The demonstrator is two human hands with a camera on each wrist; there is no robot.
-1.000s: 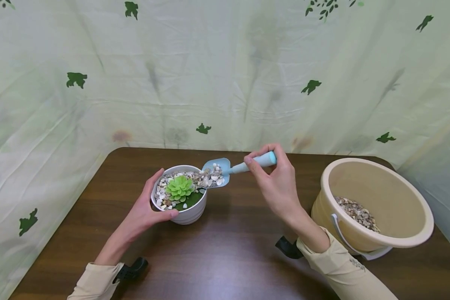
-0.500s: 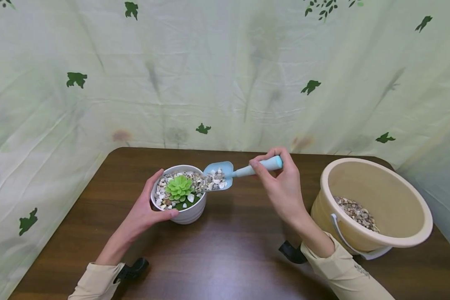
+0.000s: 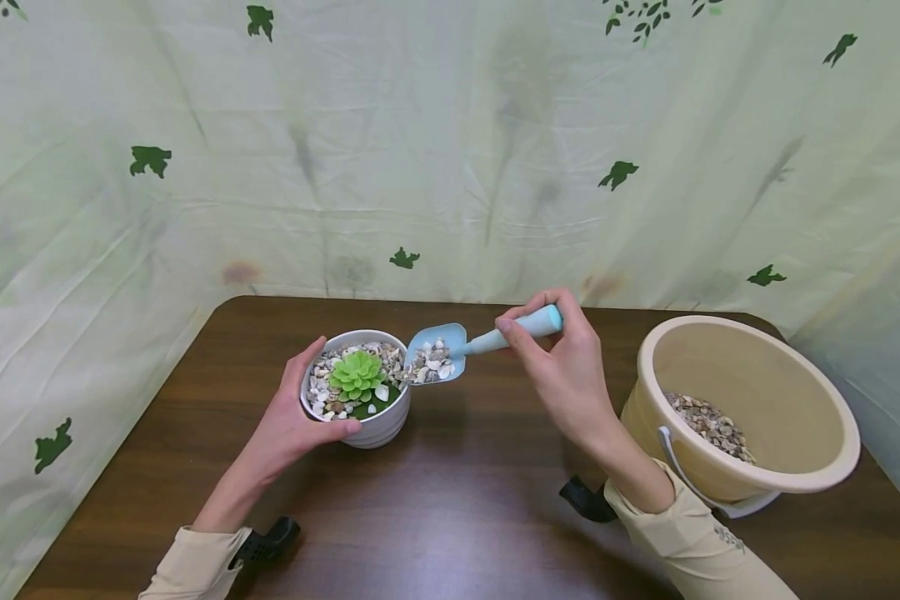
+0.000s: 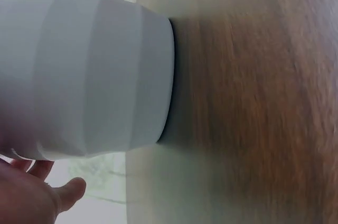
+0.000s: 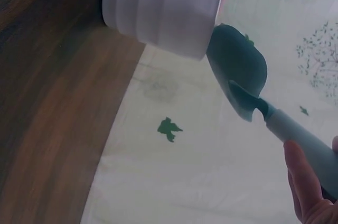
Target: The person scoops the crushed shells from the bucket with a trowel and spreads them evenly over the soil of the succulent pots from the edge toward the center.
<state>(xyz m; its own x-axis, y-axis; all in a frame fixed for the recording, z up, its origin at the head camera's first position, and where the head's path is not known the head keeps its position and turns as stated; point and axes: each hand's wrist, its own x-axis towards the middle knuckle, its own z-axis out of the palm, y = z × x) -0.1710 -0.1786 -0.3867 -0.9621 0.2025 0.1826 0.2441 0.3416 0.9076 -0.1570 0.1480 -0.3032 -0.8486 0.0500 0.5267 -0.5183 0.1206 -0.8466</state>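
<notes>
A white ribbed flowerpot [image 3: 381, 431] stands upright on the table, holding small shells and stones and a green succulent [image 3: 356, 375]. My left hand [image 3: 292, 427] grips it from the left, thumb along the near rim and fingers round the far side. In my right hand [image 3: 566, 371] is a light blue trowel [image 3: 456, 340], pinched by its handle. Its blade touches or nearly touches the pot's right rim and carries a small heap of stones [image 3: 431, 362]. The right wrist view shows the underside of the trowel blade [image 5: 237, 60] by the pot's rim [image 5: 219, 2].
On the right stands a beige bucket [image 3: 810, 400] with a pale handle [image 3: 690, 475] hanging down its near side; a pile of stones [image 3: 711, 427] lies inside. The brown wooden table [image 3: 450, 517] ends at a leaf-printed curtain [image 3: 450, 167] behind.
The trowel has drawn slightly right. Some stones have gone from the blade into the pot, and a white one now lies beside the succulent. My left hand has stayed on the pot.
</notes>
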